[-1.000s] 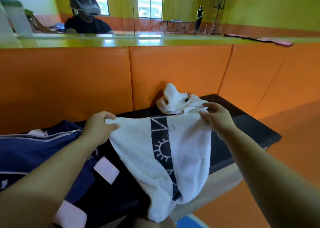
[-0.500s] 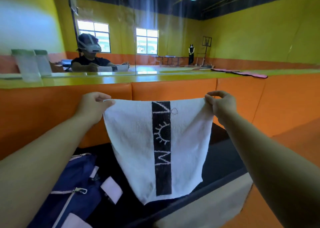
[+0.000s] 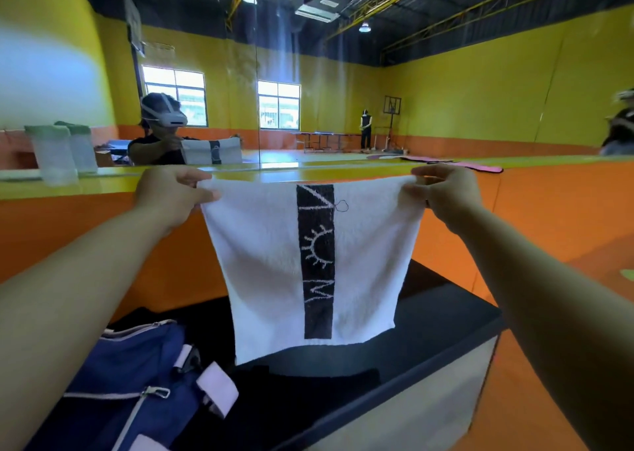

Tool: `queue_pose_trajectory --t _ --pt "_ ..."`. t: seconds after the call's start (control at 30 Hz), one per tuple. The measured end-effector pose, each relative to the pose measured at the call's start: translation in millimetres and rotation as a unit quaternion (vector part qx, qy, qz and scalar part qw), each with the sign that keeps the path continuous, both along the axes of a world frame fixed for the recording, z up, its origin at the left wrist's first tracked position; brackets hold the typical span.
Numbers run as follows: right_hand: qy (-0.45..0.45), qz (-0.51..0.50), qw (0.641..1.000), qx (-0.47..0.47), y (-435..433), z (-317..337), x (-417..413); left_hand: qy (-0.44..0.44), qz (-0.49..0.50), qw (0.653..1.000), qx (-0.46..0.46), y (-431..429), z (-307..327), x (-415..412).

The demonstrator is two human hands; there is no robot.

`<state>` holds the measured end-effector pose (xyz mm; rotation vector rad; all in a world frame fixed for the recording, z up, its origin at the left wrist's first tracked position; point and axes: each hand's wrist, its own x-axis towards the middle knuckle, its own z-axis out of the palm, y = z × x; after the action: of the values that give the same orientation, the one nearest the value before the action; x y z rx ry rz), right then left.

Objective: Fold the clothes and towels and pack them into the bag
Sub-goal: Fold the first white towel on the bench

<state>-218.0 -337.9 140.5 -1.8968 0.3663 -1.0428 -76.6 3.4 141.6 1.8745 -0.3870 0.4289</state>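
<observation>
A white towel (image 3: 264, 261) with a black vertical stripe and white sun pattern hangs spread out in the air above the black bench (image 3: 446, 316). My left hand (image 3: 171, 193) pinches its top left corner. My right hand (image 3: 442, 189) pinches its top right corner. The navy blue bag (image 3: 130, 364) with pale pink tabs and a white zip lies on the bench at the lower left, below my left arm. The other white towel seen earlier is hidden behind the raised towel.
An orange padded wall (image 3: 85, 237) backs the bench, with a mirror above it showing a person in a headset. A dark garment (image 3: 326, 385) lies on the bench below the towel. Orange floor (image 3: 514, 416) runs to the right.
Both hands have lifted the towel from the bench up to chest height and stretched it flat. The view has tilted upward with it.
</observation>
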Motion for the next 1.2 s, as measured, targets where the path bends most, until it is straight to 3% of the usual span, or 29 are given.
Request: queue_pose_trajectory --t 0.13,0.4,0.57,0.73,0.93,1.03,1.2 --pt "0.006 0.011 0.997 -0.071 -6.3 -1.1 -1.3 -0.036 0.021 0.998 0.043 2.7 -4.1 0.2" --pt "0.080 -0.060 0.980 -0.172 -15.2 -22.2 37.8 -0.066 0.044 0.989 0.124 -2.9 -20.3 33.8" --pt "0.115 -0.085 0.980 -0.141 -29.0 -45.1 65.6 -0.094 0.030 0.974 0.205 -19.6 -27.0 59.1" --pt "0.041 -0.108 0.983 -0.144 -44.4 -45.1 71.9 -0.133 0.047 0.980 0.141 -35.0 -17.4 63.4" --pt "-0.022 0.047 0.999 0.014 -40.0 -67.7 30.6 -0.051 -0.135 0.984 0.105 -10.5 -55.6 43.2" --pt "0.061 0.103 0.993 0.011 -32.9 -100.7 -2.4 0.002 -0.183 0.975 0.129 9.2 -95.0 22.7" --pt "0.239 0.166 0.957 -0.007 -23.9 -157.2 -48.7 0.110 -0.213 0.940 0.242 35.5 -148.0 -10.7"
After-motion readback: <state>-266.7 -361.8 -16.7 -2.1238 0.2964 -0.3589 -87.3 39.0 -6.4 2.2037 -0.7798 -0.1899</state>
